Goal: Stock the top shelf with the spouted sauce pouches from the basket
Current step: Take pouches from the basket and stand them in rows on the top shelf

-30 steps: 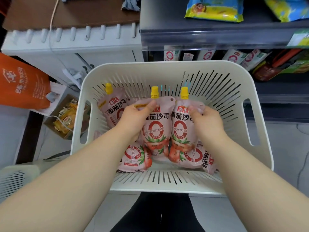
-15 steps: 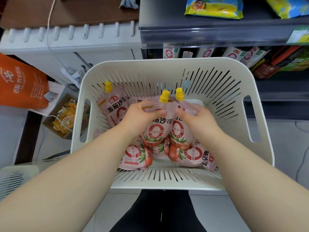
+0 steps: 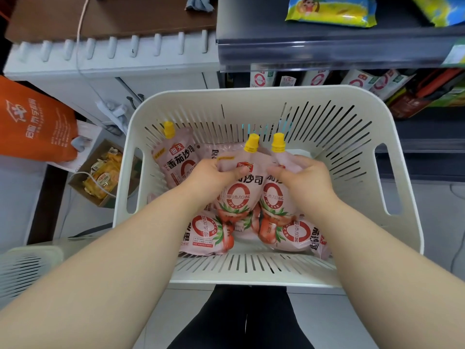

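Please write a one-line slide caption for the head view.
The left hand grips one sauce pouch, the right hand grips a second pouch, both inside the white basket.

One white basket [image 3: 251, 96] holds six pink sauce pouches [image 3: 176, 162] that can be told apart, perhaps more beneath them, and three yellow caps [image 3: 169, 129] show. Two hands are in it, the left hand [image 3: 211, 175] and the right hand [image 3: 304, 177], each gripping one pouch. Outside it are two yellow-and-blue snack bags [image 3: 329, 11] on the upper shelf [image 3: 327, 49], about five red-ringed cartons [image 3: 261, 78] below, one orange bag [image 3: 32, 122] and one cardboard box [image 3: 83, 191].
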The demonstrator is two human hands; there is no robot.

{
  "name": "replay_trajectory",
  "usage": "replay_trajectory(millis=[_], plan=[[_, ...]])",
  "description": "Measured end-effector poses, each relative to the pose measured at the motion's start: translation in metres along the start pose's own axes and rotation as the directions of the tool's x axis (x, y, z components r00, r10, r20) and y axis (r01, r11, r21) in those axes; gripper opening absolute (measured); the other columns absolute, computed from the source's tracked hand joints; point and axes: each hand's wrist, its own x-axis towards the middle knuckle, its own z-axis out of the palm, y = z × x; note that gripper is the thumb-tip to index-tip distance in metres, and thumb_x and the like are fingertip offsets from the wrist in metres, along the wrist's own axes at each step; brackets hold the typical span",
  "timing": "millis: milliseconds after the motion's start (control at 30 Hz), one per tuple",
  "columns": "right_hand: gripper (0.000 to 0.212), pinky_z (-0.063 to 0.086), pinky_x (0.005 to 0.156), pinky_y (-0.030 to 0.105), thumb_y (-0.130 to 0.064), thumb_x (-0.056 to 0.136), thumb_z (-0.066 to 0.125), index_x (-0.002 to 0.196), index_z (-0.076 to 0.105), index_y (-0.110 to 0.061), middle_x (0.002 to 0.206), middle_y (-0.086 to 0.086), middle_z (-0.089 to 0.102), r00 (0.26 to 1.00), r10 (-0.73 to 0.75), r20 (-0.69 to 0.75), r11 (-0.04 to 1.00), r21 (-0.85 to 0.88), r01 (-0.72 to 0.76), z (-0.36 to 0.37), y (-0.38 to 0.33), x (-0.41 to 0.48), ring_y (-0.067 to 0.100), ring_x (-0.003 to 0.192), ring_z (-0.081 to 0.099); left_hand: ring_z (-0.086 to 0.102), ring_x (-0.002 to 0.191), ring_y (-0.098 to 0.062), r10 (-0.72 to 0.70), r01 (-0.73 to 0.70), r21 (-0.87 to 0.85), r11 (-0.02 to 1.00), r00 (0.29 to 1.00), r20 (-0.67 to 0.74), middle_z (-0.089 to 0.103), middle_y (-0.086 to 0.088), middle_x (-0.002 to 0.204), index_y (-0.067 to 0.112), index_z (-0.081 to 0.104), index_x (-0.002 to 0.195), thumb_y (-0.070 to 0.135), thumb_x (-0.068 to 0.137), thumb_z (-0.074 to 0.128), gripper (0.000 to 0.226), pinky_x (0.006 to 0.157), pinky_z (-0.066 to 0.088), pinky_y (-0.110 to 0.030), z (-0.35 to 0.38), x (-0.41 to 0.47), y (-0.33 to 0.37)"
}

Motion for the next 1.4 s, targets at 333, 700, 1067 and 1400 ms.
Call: replay_trajectory(millis=[333,700,1067,1400], plan=[[0.014,0.055,0.083,0.044,-0.027,0.086,0.066,0.075,0.057,-0.028,0.082,0.001,0.069,0.993,0.118,0.028,0.987,0.104,-0.120,-0.003,0.010,0.009,0.027,0.085,0.068,0.070,0.092,-0.023,-0.097,0.086,-0.068,0.994,0.980,-0.176,0.073,-0.007,0.098,0.022,0.069,0.089,0.024,0.080,0.074,0.011,0.089,0.054,-0.043,-0.001,0.011,-0.007],[0.032,0.052,0.084,0.050,-0.032,0.094,0.053,0.084,0.063,-0.003,0.090,0.023,0.069,0.998,-0.041,-0.057,0.992,-0.123,0.034,-0.011,-0.004,-0.006,0.039,0.091,0.064,0.067,0.098,-0.020,-0.024,-0.020,-0.186,0.982,0.972,-0.232,0.071,-0.004,0.103,0.016,0.069,0.104,0.024,0.084,0.069,0.021,0.091,0.052,-0.035,0.010,-0.010,0.013],[0.017,0.053,0.067,0.026,-0.022,0.094,0.056,0.079,0.063,-0.026,0.081,-0.006,0.067,0.932,-0.309,-0.190,0.937,0.108,0.333,-0.075,-0.114,-0.072,0.010,0.077,0.065,0.070,0.090,-0.032,0.274,-0.293,-0.287,0.912,0.956,-0.103,0.075,-0.008,0.087,0.020,0.072,0.078,0.023,0.080,0.073,0.004,0.091,0.052,-0.052,-0.007,-0.052,0.134],[0.013,0.056,0.073,0.033,-0.016,0.093,0.055,0.087,0.067,-0.020,0.088,0.002,0.071,0.747,-0.577,-0.330,0.780,0.047,0.624,-0.193,-0.208,-0.143,0.016,0.081,0.068,0.072,0.072,-0.025,0.602,-0.525,-0.395,0.754,0.793,0.095,0.075,-0.010,0.082,0.005,0.068,0.098,0.012,0.086,0.063,0.014,0.063,0.058,-0.035,0.040,-0.131,0.276]])
